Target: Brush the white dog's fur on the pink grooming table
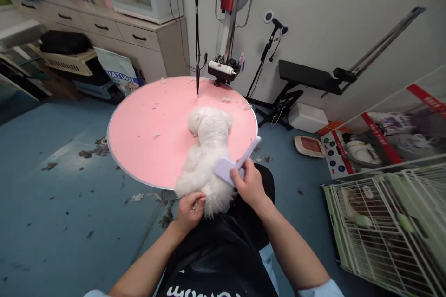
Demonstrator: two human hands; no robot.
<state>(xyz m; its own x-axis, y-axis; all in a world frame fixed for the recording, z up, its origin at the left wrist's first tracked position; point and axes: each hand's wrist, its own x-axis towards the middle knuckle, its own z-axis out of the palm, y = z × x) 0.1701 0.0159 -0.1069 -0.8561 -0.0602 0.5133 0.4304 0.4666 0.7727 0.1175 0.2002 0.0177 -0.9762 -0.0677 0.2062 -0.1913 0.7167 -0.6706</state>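
Note:
A fluffy white dog [212,137] is on the round pink table [146,120], its head toward the far side and its rear close to me. In my right hand [249,181] is a lavender grooming brush [225,169], its flat head lying against the fur of the dog's right rear and its handle pointing up and away. The brush's bristles are hidden underneath. At the left of the dog's rear my left hand [191,209] is closed, fingers pinched on the white fur by the table's near edge.
Behind the table stands a post with a tool tray [223,72] holding a white tube; a black grooming strap [197,55] hangs over the table. Fur tufts lie on the table and blue floor. A wire cage [376,222] stands at right, drawers [104,28] at back left.

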